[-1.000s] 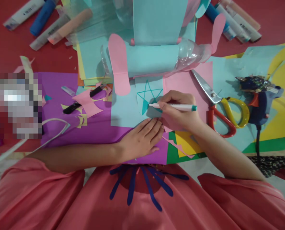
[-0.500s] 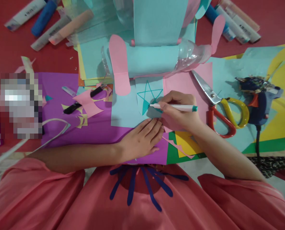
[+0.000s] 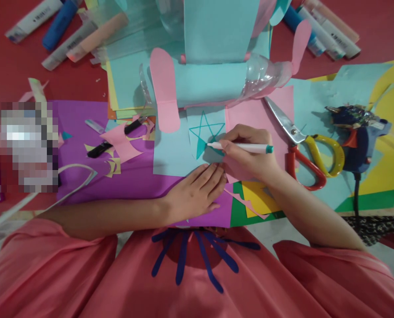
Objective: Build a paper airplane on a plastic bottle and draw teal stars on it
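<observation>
The marker [image 3: 246, 148] looks like smooth plastic, and the light-blue sheet [image 3: 214, 115] under it is matt paper. The scissors [image 3: 295, 137] pair shiny metal blades [image 3: 279, 115] with glossy plastic handles [image 3: 337, 161], while the bottle [image 3: 261, 75] is clear, gleaming plastic around its matt paper wrap [image 3: 212, 81]. The glue gun [image 3: 360, 152] looks plastic, the shirt [image 3: 133, 282] matt cloth.

- The right hand [image 3: 249, 152] is covering part of the teal star's [image 3: 206, 132] lower right.
- Pixelation is obscuring an object [image 3: 28, 145] on the left, in from the table's [image 3: 11, 75] near edge.
- The view's top edge is cutting off the light-blue card [image 3: 218, 31].
</observation>
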Demonstrator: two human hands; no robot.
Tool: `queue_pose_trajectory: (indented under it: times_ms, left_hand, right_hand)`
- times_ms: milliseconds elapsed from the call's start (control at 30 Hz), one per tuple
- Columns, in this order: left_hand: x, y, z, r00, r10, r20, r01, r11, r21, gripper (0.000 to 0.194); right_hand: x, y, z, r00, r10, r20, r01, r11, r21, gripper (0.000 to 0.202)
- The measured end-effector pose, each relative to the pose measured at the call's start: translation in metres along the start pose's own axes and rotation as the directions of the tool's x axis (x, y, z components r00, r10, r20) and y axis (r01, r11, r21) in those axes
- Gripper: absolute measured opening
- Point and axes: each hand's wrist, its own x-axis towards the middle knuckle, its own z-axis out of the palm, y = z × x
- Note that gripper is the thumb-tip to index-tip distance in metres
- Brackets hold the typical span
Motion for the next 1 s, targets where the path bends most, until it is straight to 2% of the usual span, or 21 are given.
queue_pose_trajectory:
  times_ms: [233,367,500,700,900,1000]
  left_hand:
    - [-0.0006,0.0005,0.001,1.0,0.002,0.025,-0.001,1.0,-0.014,0.058]
    - [-0.0006,0.0007,0.0005,1.0,-0.001,0.022,0.001,1.0,-0.016,0.058]
    - [-0.0008,0.0006,-0.0001,1.0,0.001,0.014,-0.001,1.0,-0.021,0.058]
    - [-0.0009,0.0005,0.0008,1.0,0.0,0.018,0.0,1.0,-0.021,0.057]
    - [-0.0015,0.001,0.0027,1.0,-0.011,0.002,0.011,1.0,-0.009,0.056]
    - [-0.0016,0.0011,0.0027,1.0,-0.007,-0.006,0.007,1.0,-0.005,0.056]
  right_hand:
    - [-0.0002,0.0003,-0.0011,0.999,-0.026,-0.047,0.024,0.998,-0.055,0.018]
    - [-0.0013,0.0021,-0.0008,0.999,-0.032,0.004,0.032,0.999,-0.023,0.016]
    - [-0.0014,0.0018,0.0006,0.999,-0.031,-0.014,0.031,1.0,-0.004,0.016]
    - [-0.0014,0.0026,0.0006,0.999,-0.028,0.034,0.027,1.0,0.005,0.016]
    - [-0.0021,0.0041,-0.0012,0.987,-0.054,0.15,0.053,0.999,0.012,0.017]
    - [-0.0007,0.004,-0.0011,0.993,-0.061,0.104,0.056,0.997,0.052,0.018]
